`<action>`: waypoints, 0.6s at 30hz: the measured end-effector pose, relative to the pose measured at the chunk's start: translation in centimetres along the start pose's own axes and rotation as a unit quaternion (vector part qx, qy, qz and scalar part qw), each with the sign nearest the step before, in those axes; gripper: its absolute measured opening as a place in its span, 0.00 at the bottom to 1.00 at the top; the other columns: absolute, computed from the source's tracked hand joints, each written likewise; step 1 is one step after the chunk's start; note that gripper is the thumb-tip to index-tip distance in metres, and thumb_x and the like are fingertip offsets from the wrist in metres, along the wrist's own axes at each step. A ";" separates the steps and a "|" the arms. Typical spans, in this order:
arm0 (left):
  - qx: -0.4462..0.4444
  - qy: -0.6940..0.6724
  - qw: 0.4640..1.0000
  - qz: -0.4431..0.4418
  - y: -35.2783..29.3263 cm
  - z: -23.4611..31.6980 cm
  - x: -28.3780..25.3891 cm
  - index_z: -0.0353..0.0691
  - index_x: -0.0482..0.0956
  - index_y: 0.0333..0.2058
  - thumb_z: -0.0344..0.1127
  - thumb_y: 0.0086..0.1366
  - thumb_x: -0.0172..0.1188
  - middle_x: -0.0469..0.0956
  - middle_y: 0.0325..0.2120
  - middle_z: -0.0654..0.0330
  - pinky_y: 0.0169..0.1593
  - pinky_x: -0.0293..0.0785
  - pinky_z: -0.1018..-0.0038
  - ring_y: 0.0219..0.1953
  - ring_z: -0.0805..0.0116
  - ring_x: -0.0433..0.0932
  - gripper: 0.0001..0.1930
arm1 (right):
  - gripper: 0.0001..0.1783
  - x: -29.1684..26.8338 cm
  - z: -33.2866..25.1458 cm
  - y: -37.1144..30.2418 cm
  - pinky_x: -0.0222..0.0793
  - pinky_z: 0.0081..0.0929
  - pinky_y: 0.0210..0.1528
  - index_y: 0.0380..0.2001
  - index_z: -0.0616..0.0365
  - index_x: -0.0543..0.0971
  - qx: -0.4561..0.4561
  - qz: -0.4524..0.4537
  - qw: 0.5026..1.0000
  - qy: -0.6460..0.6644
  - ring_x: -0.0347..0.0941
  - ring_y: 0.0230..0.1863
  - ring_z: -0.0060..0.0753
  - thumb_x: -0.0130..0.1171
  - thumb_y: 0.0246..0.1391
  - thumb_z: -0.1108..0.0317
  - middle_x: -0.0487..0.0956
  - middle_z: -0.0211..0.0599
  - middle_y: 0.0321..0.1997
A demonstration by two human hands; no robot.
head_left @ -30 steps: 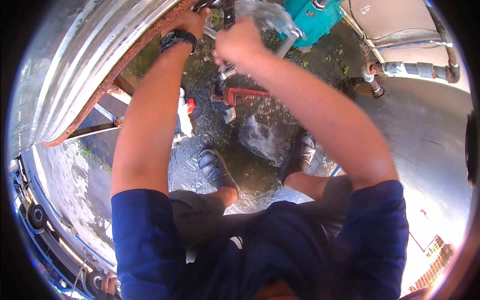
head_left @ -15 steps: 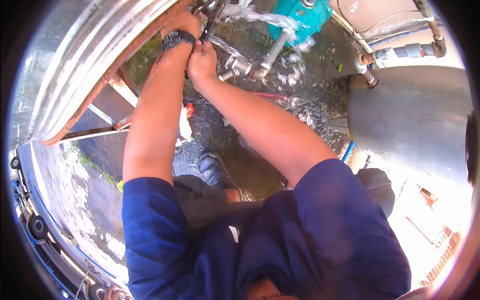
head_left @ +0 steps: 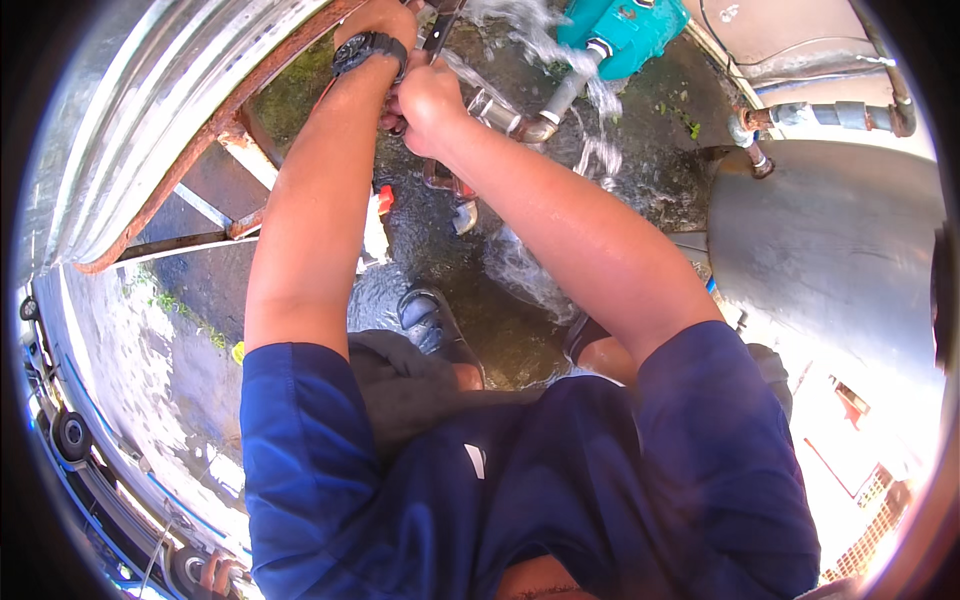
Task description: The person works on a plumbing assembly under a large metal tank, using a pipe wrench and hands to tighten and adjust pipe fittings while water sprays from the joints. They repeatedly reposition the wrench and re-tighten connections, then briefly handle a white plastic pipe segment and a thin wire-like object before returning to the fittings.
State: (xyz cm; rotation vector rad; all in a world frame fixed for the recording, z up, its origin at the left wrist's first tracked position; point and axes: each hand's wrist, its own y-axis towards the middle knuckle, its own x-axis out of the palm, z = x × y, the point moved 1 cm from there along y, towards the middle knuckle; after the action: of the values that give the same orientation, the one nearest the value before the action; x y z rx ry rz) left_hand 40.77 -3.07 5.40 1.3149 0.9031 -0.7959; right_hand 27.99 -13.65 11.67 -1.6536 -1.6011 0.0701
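At the top edge, my left hand (head_left: pixel 378 18), with a black watch (head_left: pixel 368 50) at the wrist, reaches beside a dark long-handled tool (head_left: pixel 438 38); its fingers are mostly hidden. My right hand (head_left: pixel 432 102) is closed in a fist at the lower end of that tool, just below and right of the left hand. To its right, a metal pipe fitting (head_left: pixel 494 112) and an elbow (head_left: pixel 536 128) join a grey pipe (head_left: pixel 570 95) from the teal pump (head_left: pixel 630 35). Water sprays over the pipe. A loose-looking elbow (head_left: pixel 465 216) sits below my right wrist.
Corrugated metal sheeting (head_left: pixel 150 120) on a rusty frame (head_left: pixel 190 185) borders the left. A red valve handle (head_left: pixel 386 199) on a white pipe is below my forearms. A large metal tank (head_left: pixel 830 230) with pipes stands right. My sandaled foot (head_left: pixel 425 318) is on wet ground.
My right hand has shifted right and up and curled more tightly. The dark tool has swung slightly right. The watch wrist has also moved a little up and right.
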 end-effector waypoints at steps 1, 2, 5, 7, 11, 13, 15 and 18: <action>-0.026 -0.011 0.999 -0.037 0.0 0.0 0.0 0.40 0.88 0.34 0.47 0.64 0.55 0.85 0.36 0.43 0.46 0.80 0.49 0.42 0.46 0.85 0.19 | 0.24 -0.4 -0.7 -0.3 0.52 0.31 0.18 0.39 0.57 0.67 0.007 -0.006 1.000 0.021 0.55 0.17 0.24 0.36 0.74 0.46 0.63 0.29 0.22; -0.053 -0.022 0.995 -0.076 0.2 0.0 0.0 0.39 0.88 0.35 0.50 0.64 0.56 0.85 0.37 0.43 0.47 0.80 0.49 0.42 0.46 0.85 0.20 | 0.30 -1.0 -1.7 -0.3 0.48 0.27 0.17 0.38 0.56 0.67 0.045 -0.007 0.998 0.054 0.51 0.16 0.22 0.32 0.72 0.37 0.60 0.26 0.21; -0.060 -0.010 0.995 -0.076 -0.2 0.3 -0.1 0.38 0.87 0.37 0.57 0.63 0.57 0.85 0.38 0.42 0.49 0.79 0.50 0.43 0.46 0.85 0.25 | 0.38 -3.2 -3.0 -0.6 0.53 0.29 0.14 0.39 0.61 0.72 0.026 0.077 0.992 -0.093 0.57 0.14 0.27 0.29 0.71 0.35 0.63 0.31 0.18; -0.070 -0.024 0.997 -0.032 -0.1 0.5 -0.1 0.38 0.87 0.37 0.59 0.62 0.58 0.85 0.38 0.43 0.49 0.78 0.50 0.43 0.47 0.85 0.27 | 0.35 -2.8 -2.2 0.1 0.49 0.29 0.15 0.35 0.57 0.69 0.020 0.050 0.998 -0.045 0.53 0.14 0.24 0.30 0.71 0.34 0.62 0.29 0.18; -0.053 0.055 0.997 -0.034 0.8 0.8 -0.7 0.38 0.86 0.35 0.53 0.63 0.57 0.85 0.33 0.43 0.45 0.79 0.49 0.39 0.46 0.85 0.22 | 0.35 0.7 3.0 2.7 0.58 0.33 0.16 0.36 0.58 0.72 -0.011 0.074 0.996 0.045 0.64 0.18 0.33 0.31 0.71 0.35 0.70 0.35 0.23; -0.080 0.031 0.982 -0.169 1.8 0.5 -1.6 0.37 0.85 0.41 0.60 0.66 0.54 0.84 0.41 0.42 0.51 0.77 0.50 0.46 0.44 0.83 0.28 | 0.36 1.8 5.3 4.1 0.70 0.36 0.24 0.42 0.60 0.75 -0.051 0.048 0.990 0.121 0.74 0.27 0.37 0.31 0.72 0.36 0.77 0.40 0.31; -0.073 0.015 0.981 -0.180 1.6 0.8 -2.6 0.36 0.86 0.42 0.62 0.67 0.54 0.84 0.42 0.41 0.53 0.76 0.48 0.49 0.42 0.82 0.30 | 0.35 2.9 7.4 5.3 0.75 0.36 0.35 0.46 0.57 0.76 -0.112 0.025 0.969 0.218 0.77 0.34 0.37 0.32 0.72 0.36 0.79 0.40 0.36; -0.066 -0.026 0.976 -0.204 1.1 1.3 -3.7 0.35 0.86 0.42 0.62 0.67 0.55 0.84 0.42 0.39 0.54 0.74 0.44 0.49 0.41 0.82 0.30 | 0.32 3.8 9.9 7.1 0.72 0.36 0.50 0.53 0.54 0.74 -0.067 -0.059 0.946 0.311 0.76 0.46 0.36 0.33 0.73 0.37 0.79 0.38 0.45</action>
State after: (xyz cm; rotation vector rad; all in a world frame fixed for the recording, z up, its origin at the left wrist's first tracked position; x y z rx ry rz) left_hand 40.24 -4.29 9.21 0.9994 1.1832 -1.0624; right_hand 28.99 -4.46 2.80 -1.4708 -1.2242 -0.5815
